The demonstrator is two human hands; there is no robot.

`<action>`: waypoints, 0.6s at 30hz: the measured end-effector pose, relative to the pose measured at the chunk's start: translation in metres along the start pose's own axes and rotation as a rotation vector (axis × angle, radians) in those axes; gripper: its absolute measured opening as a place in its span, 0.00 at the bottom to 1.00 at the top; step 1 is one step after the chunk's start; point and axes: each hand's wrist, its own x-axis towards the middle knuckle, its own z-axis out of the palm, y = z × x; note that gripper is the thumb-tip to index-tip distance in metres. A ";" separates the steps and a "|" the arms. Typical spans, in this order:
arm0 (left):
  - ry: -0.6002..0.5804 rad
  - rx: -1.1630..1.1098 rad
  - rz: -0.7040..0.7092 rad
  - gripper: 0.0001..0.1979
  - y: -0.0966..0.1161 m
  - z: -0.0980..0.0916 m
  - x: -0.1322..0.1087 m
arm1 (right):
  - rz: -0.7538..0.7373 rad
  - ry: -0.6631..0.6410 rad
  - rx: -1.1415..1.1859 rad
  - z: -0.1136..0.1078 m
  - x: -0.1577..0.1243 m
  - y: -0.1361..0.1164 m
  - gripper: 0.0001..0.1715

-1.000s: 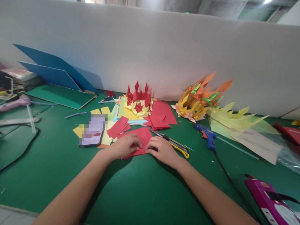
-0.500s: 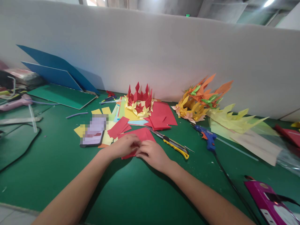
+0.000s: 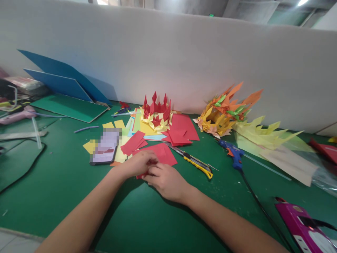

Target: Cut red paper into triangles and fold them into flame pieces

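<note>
A red paper sheet [image 3: 165, 155] lies flat on the green table [image 3: 147, 218] in front of me. My left hand [image 3: 137, 163] rests on its left part with the fingers curled and pressing down on the paper. My right hand [image 3: 164, 180] lies just below and right of it, fingertips pinching the sheet's near edge against the left hand. More red sheets [image 3: 181, 131] and a red and yellow folded paper crown [image 3: 156, 113] lie behind.
A yellow utility knife [image 3: 196, 162] lies right of the sheet. A blue glue gun [image 3: 233, 153] with its black cord is further right. A phone [image 3: 104, 149] sits on the left. An orange and yellow paper piece [image 3: 223, 112], blue boards [image 3: 60, 82] and a purple box [image 3: 302, 226] are around.
My right hand has slid left and toward me along the red sheet's near edge, uncovering its right part. My left hand has stayed in place.
</note>
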 end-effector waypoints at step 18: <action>-0.017 -0.060 0.151 0.13 -0.014 0.001 0.000 | 0.098 0.004 0.050 -0.006 -0.014 0.011 0.16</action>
